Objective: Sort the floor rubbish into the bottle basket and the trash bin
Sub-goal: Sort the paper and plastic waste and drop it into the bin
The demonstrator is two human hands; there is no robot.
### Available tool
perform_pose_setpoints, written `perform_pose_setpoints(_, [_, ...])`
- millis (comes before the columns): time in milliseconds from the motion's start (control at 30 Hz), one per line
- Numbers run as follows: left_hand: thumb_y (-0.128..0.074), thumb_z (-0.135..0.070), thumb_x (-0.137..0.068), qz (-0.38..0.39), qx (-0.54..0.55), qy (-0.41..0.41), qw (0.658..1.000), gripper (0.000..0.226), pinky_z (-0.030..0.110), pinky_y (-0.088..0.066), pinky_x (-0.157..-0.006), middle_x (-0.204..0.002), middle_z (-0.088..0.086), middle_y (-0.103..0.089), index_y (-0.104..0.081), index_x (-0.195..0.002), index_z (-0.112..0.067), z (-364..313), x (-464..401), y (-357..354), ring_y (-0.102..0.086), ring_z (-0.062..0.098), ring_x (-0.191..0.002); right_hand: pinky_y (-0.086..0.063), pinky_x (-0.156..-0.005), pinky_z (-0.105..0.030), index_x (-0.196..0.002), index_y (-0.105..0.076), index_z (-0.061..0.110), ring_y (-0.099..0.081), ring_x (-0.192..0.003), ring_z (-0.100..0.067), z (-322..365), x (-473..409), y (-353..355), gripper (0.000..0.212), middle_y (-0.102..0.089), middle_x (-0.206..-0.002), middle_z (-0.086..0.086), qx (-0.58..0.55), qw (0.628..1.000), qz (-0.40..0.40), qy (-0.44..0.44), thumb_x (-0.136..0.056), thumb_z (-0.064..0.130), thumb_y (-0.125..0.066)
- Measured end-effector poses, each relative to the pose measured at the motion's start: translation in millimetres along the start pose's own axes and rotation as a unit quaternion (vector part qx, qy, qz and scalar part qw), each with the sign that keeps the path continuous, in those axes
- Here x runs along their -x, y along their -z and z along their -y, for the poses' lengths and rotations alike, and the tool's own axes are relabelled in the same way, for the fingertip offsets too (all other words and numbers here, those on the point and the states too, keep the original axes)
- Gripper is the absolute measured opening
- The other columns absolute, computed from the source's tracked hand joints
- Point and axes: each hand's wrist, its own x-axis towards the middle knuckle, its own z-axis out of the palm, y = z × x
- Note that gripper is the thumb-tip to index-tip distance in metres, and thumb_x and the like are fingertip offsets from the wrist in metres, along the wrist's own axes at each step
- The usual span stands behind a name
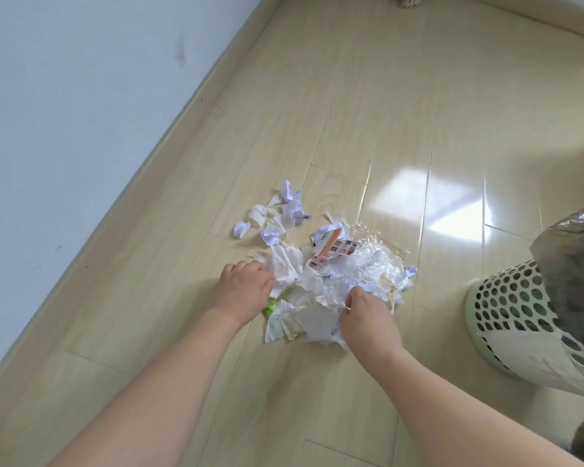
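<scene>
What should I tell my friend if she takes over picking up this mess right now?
Left hand: fingers curled into the left edge of the paper pile.
Right hand: pinching paper at the pile's near right side.
Trash bin: perforated, lined with a dark bag, to the right of the pile.
Also in the heap: clear plastic wrap, an orange printed leaflet, something green beside the left wrist.
Loose paper balls lie beyond the pile.
Done: cannot tell. Left: all of the pile still lies on the floor. No bottle basket clearly in view.
</scene>
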Motion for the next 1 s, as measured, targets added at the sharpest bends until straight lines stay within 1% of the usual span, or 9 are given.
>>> perform_pose_setpoints(133, [-0.043,-0.031,-0.1,-0.001,0.042,0.009,0.999,0.027,0.029,-0.03,-0.094,-0.112,-0.012,-0.061,-0.069,-0.109,-0.033,3.8,10.7,5.3,-0.052,0.015,-0.107,-0.044,-0.075,-0.035,-0.114,-0.048,0.011,-0.053,-0.102,-0.027,0.4,2.1,-3.1,0.024,-0.054,-0.112,-0.006,0.009,1.0,0.009,0.006,-0.09,0.013,-0.047])
perform_pose_setpoints(267, [-0.046,-0.026,-0.099,-0.028,0.069,0.039,0.996,0.026,0.029,-0.03,-0.085,-0.104,-0.011,-0.063,-0.071,-0.103,-0.03,8.7,16.7,8.7,-0.055,0.015,-0.099,-0.044,-0.068,-0.032,-0.103,-0.056,0.009,-0.053,-0.085,-0.024,1.7,-3.5,-5.9,0.021,-0.061,-0.097,-0.007,0.03,1.0,0.003,0.003,-0.087,0.002,-0.044])
perform_pose_setpoints(433, [-0.051,-0.023,-0.097,-0.035,0.136,0.069,0.988,0.021,0.033,-0.039,-0.085,-0.096,-0.009,-0.063,-0.071,-0.091,-0.022,10.9,21.3,7.3,-0.057,0.016,-0.092,-0.04,-0.061,-0.032,-0.093,-0.056,0.011,-0.054,-0.08,-0.024,0.0,-6.6,-9.3,0.016,-0.061,-0.088,-0.006,0.007,1.0,0.0,0.015,-0.086,0.003,-0.043])
perform_pose_setpoints(500, [-0.054,-0.023,-0.095,-0.05,0.216,0.107,0.969,0.018,0.03,-0.044,-0.078,-0.087,-0.01,-0.062,-0.069,-0.085,-0.022,6.4,22.7,9.3,-0.057,0.012,-0.081,-0.041,-0.061,-0.032,-0.094,-0.055,0.012,-0.054,-0.079,-0.023,-2.5,-7.6,-8.6,0.019,-0.061,-0.09,-0.005,-0.013,1.0,0.0,0.022,-0.087,0.003,-0.041])
perform_pose_setpoints(600, [-0.055,-0.024,-0.095,-0.047,0.354,0.199,0.913,0.027,0.022,-0.034,-0.053,-0.06,-0.012,-0.048,-0.059,-0.069,-0.019,-1.0,24.6,16.4,-0.041,0.007,-0.053,-0.036,-0.058,-0.03,-0.12,-0.052,0.015,-0.054,-0.083,-0.021,-5.7,-7.4,-5.1,0.028,-0.062,-0.107,-0.006,-0.053,0.998,0.012,0.027,-0.095,0.008,-0.04])
perform_pose_setpoints(667, [-0.054,-0.026,-0.096,-0.037,0.399,0.239,0.884,0.029,0.026,-0.032,-0.053,-0.06,-0.003,-0.046,-0.06,-0.076,-0.005,-0.8,24.6,19.5,-0.039,0.011,-0.054,-0.04,-0.067,-0.03,-0.127,-0.051,0.012,-0.056,-0.091,-0.022,-7.2,-5.6,-0.8,0.031,-0.061,-0.115,-0.006,-0.068,0.997,0.006,0.03,-0.098,0.011,-0.041])
perform_pose_setpoints(733, [-0.054,-0.027,-0.095,-0.027,0.414,0.257,0.873,0.03,0.029,-0.032,-0.055,-0.064,0.003,-0.049,-0.061,-0.085,0.001,-1.5,27.6,25.6,-0.042,0.016,-0.059,-0.045,-0.074,-0.031,-0.124,-0.054,0.01,-0.058,-0.096,-0.025,-8.5,1.3,6.6,0.029,-0.06,-0.116,-0.007,-0.086,0.996,-0.001,0.028,-0.097,0.011,-0.042])
perform_pose_setpoints(867, [-0.055,-0.025,-0.093,0.005,0.407,0.26,0.875,0.03,0.031,-0.034,-0.058,-0.065,0.004,-0.047,-0.058,-0.084,0.003,-13.3,34.7,52.8,-0.045,0.018,-0.061,-0.039,-0.07,-0.028,-0.119,-0.057,0.01,-0.059,-0.095,-0.025,-7.3,22.7,32.0,0.027,-0.059,-0.115,-0.007,-0.118,0.993,-0.015,0.023,-0.097,0.011,-0.041])
perform_pose_setpoints(1000, [-0.056,-0.025,-0.093,0.031,0.401,0.215,0.89,0.03,0.031,-0.035,-0.062,-0.068,0.005,-0.045,-0.051,-0.072,-0.006,-51.1,39.5,118.2,-0.047,0.019,-0.064,-0.035,-0.062,-0.026,-0.09,-0.06,0.015,-0.053,-0.084,-0.019,-14.3,66.3,81.0,0.019,-0.065,-0.101,-0.006,-0.155,0.985,-0.061,0.042,-0.094,0.007,-0.044])
